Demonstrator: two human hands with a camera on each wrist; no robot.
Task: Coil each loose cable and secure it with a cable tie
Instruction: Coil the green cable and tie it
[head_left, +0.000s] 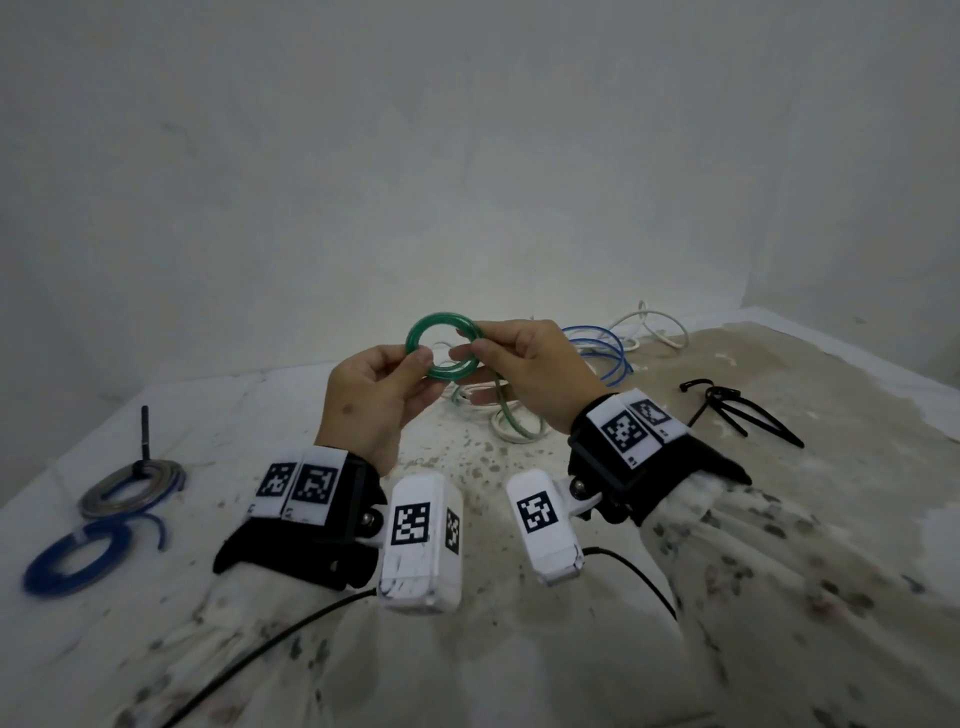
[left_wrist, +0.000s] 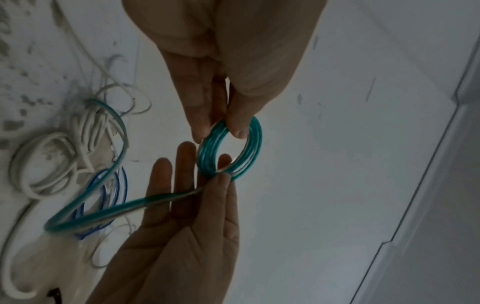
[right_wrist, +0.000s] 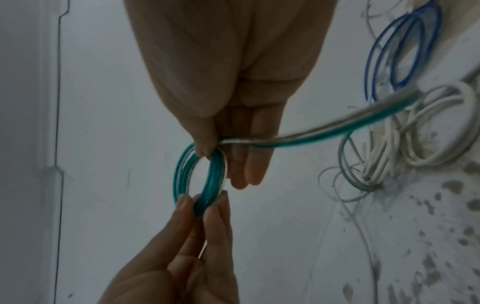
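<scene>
A small coil of green cable (head_left: 441, 347) is held up above the table between both hands. My left hand (head_left: 421, 364) pinches its left side between thumb and fingertips. My right hand (head_left: 467, 343) pinches the right side, where the green tail (head_left: 506, 413) leaves the coil and drops to the loose pile. The left wrist view shows the coil (left_wrist: 206, 156) edge-on, with the tail (left_wrist: 103, 214) looping away. From the right wrist, the right hand (right_wrist: 215, 152) grips the top of the coil (right_wrist: 215, 176). Black cable ties (head_left: 737, 410) lie to the right.
Loose white cables (head_left: 519, 434) and a loose blue cable (head_left: 605, 353) are tangled behind my hands. Two finished coils lie at the left: a grey-blue one (head_left: 132, 486) with a black tie (head_left: 144, 436) standing up, and a blue one (head_left: 78, 564). A wall stands behind.
</scene>
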